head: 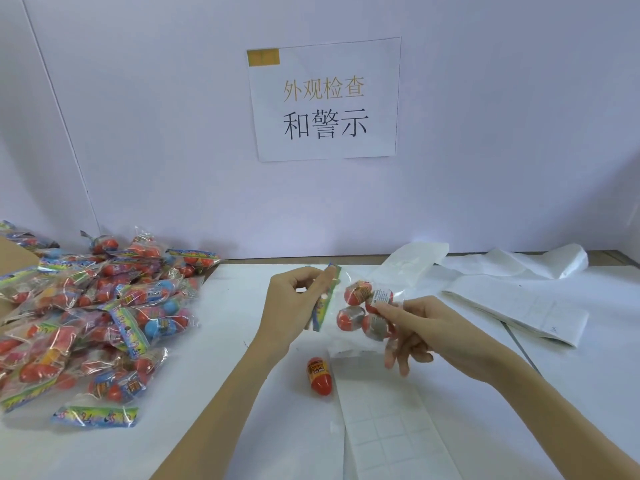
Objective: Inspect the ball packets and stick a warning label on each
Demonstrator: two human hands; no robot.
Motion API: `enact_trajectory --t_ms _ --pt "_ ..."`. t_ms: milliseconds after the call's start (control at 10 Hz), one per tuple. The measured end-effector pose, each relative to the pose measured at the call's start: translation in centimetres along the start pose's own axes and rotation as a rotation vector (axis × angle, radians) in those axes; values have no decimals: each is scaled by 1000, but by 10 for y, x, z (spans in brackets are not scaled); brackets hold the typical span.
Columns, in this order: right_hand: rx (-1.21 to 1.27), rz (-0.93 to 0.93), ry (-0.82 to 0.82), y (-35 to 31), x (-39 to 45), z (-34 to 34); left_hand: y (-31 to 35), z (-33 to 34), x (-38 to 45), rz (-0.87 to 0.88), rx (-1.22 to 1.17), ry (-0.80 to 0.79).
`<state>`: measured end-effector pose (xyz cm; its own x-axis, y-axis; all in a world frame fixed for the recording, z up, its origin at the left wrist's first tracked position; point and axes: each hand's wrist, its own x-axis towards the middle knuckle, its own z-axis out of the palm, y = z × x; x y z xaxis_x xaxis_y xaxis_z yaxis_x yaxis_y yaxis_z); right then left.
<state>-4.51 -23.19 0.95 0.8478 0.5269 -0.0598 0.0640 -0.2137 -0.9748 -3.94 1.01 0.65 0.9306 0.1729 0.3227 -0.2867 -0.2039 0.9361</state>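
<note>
Red loose ball [319, 375] lies beside label sheet [384, 424], below both hands.

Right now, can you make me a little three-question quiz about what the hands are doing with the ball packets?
1. True or false: the left hand pinches the colourful cardboard header of the clear plastic ball packet.
2. What does the right hand press onto the packet? A) small white warning label B) yellow tape
3. Fill in: one loose red egg-shaped ball lies on the white ____.

Key: 1 true; 2 A; 3 table.
</note>
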Motion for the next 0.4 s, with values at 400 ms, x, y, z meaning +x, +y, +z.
enact_trajectory --t_ms 400 --pt "1074 -466 -206 -41 -44 -61 -12 1 1 -76 19 -112"
